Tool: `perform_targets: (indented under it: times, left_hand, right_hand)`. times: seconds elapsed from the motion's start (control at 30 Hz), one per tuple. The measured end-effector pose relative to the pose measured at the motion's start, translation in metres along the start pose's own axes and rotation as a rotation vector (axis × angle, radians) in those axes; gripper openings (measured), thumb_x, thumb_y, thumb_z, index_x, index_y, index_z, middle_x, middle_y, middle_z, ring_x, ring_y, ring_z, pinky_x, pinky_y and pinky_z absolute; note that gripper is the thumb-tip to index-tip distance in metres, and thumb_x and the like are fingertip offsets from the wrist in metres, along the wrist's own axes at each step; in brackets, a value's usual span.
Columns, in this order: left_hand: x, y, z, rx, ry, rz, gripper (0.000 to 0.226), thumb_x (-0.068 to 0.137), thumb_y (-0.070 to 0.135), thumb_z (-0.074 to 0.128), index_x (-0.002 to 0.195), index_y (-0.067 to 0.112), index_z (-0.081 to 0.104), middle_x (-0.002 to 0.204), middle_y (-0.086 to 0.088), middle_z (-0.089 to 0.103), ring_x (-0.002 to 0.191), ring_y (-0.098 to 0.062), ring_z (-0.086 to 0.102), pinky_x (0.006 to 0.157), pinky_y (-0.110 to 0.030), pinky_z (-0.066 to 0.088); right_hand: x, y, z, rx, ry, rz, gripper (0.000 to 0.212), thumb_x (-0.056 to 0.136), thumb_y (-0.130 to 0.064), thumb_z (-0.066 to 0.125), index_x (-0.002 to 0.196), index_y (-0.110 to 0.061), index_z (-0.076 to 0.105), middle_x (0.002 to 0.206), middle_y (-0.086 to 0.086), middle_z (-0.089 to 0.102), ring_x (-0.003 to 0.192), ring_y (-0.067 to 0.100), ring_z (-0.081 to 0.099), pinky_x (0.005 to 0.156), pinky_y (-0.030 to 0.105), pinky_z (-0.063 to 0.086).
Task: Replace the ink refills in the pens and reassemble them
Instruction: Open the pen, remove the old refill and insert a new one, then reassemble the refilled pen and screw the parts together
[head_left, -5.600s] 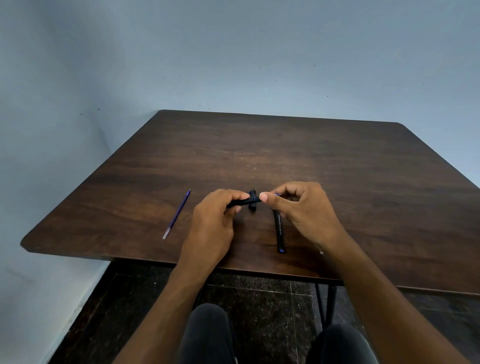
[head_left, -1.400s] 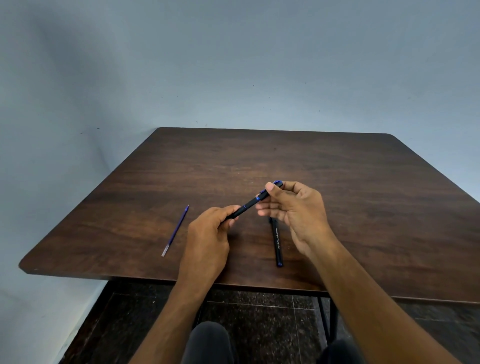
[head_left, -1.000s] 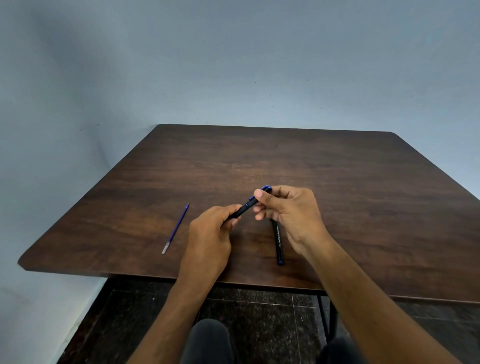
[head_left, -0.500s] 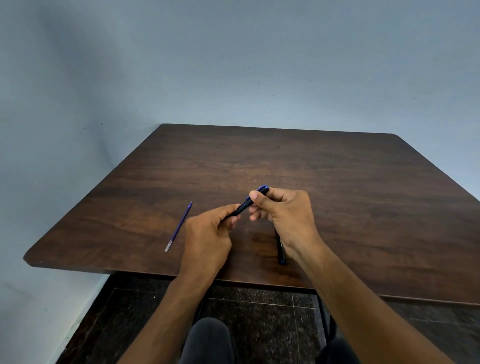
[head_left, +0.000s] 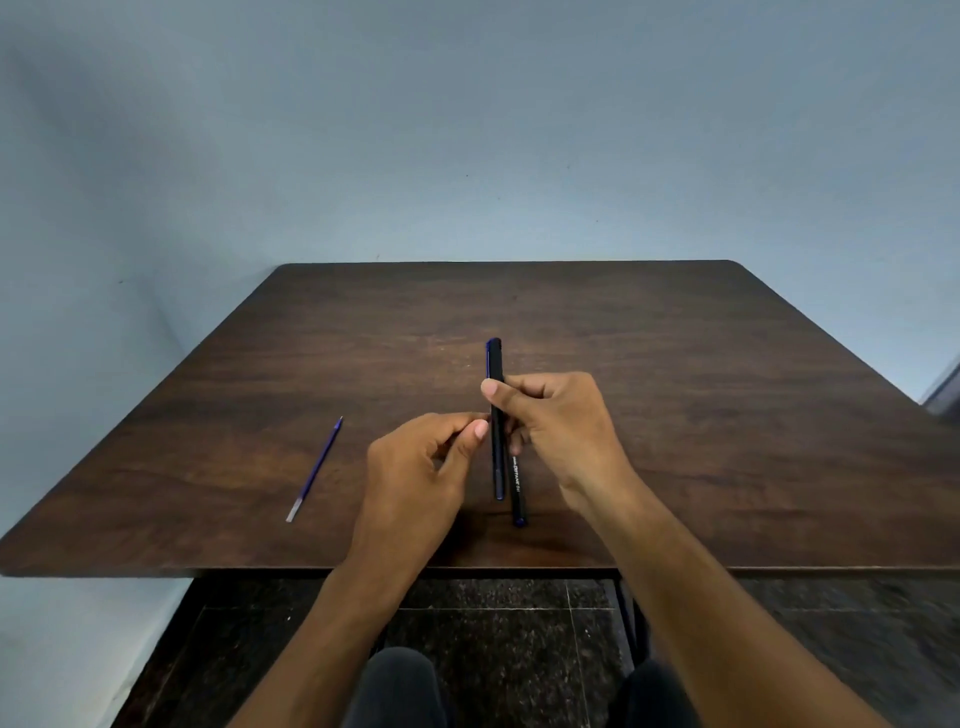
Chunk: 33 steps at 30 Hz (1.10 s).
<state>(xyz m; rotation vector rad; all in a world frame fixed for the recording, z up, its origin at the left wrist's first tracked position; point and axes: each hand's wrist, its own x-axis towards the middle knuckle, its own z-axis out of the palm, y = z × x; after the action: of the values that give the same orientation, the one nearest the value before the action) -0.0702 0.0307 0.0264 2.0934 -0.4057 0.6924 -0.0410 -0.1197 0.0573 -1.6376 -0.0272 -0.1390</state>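
Observation:
My right hand (head_left: 558, 423) grips a capped black pen with blue trim (head_left: 496, 364) at its middle. The pen points away from me, just above the table. My left hand (head_left: 415, 467) sits beside the pen's barrel with fingers loosely curled; its thumb and forefinger tips lie close to the barrel and hold nothing I can see. A second black pen (head_left: 517, 491) with white print lies on the table under my right hand, partly hidden. A loose blue refill (head_left: 314, 470) lies on the table to the left.
The dark wooden table (head_left: 675, 389) stands against a pale blue wall, its front edge close to my knees. A dark stone floor shows below the edge.
The held pen has swung from slanting between both hands to pointing straight away. My left hand has let go of its lower end; my right hand now holds it alone.

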Motion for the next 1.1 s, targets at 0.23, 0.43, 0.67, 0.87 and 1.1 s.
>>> perform_targets:
  times: [0.23, 0.43, 0.67, 0.87, 1.1]
  left_hand:
    - [0.013, 0.02, 0.045, 0.017, -0.137, -0.059, 0.014, 0.094, 0.024, 0.068, 0.104, 0.024, 0.077, 0.093, 0.018, 0.071, 0.09, 0.005, 0.064, 0.075, -0.004, 0.044]
    - [0.022, 0.049, 0.085, 0.065, -0.262, 0.016, 0.017, 0.095, 0.023, 0.066, 0.106, 0.025, 0.079, 0.094, 0.007, 0.074, 0.087, -0.006, 0.065, 0.078, -0.025, 0.052]
    - [0.021, 0.077, 0.126, 0.133, -0.393, 0.035, 0.022, 0.092, 0.039, 0.067, 0.107, 0.027, 0.078, 0.084, 0.005, 0.07, 0.081, -0.01, 0.058, 0.067, -0.026, 0.046]
    - [0.015, 0.078, 0.141, 0.165, -0.462, -0.032, 0.025, 0.09, 0.044, 0.067, 0.111, 0.032, 0.075, 0.089, 0.002, 0.065, 0.081, -0.009, 0.055, 0.069, -0.022, 0.04]
    - [0.019, 0.073, 0.143, 0.198, -0.501, -0.067, 0.024, 0.09, 0.042, 0.069, 0.111, 0.033, 0.075, 0.096, 0.002, 0.066, 0.079, -0.009, 0.059, 0.072, -0.023, 0.046]
  right_hand:
    - [-0.005, -0.008, -0.066, -0.235, 0.07, 0.039, 0.016, 0.087, -0.021, 0.08, 0.079, -0.008, 0.079, 0.056, 0.007, 0.065, 0.039, 0.009, 0.052, 0.045, 0.02, 0.045]
    - [-0.008, -0.006, -0.12, -0.42, 0.224, 0.11, 0.02, 0.081, -0.023, 0.086, 0.08, -0.005, 0.077, 0.058, 0.008, 0.069, 0.033, 0.004, 0.054, 0.041, 0.017, 0.046]
    - [-0.01, 0.003, -0.157, -0.612, 0.22, 0.239, 0.019, 0.08, -0.021, 0.086, 0.071, -0.009, 0.074, 0.057, 0.007, 0.069, 0.028, 0.002, 0.053, 0.037, 0.017, 0.044]
    - [-0.003, 0.019, -0.156, -0.71, 0.234, 0.296, 0.021, 0.081, -0.022, 0.085, 0.076, -0.004, 0.076, 0.071, 0.011, 0.073, 0.06, 0.019, 0.07, 0.063, 0.04, 0.065]
    - [0.002, 0.025, -0.15, -0.777, 0.236, 0.289, 0.019, 0.083, -0.025, 0.083, 0.078, -0.008, 0.076, 0.082, 0.009, 0.073, 0.076, 0.023, 0.072, 0.072, 0.041, 0.064]
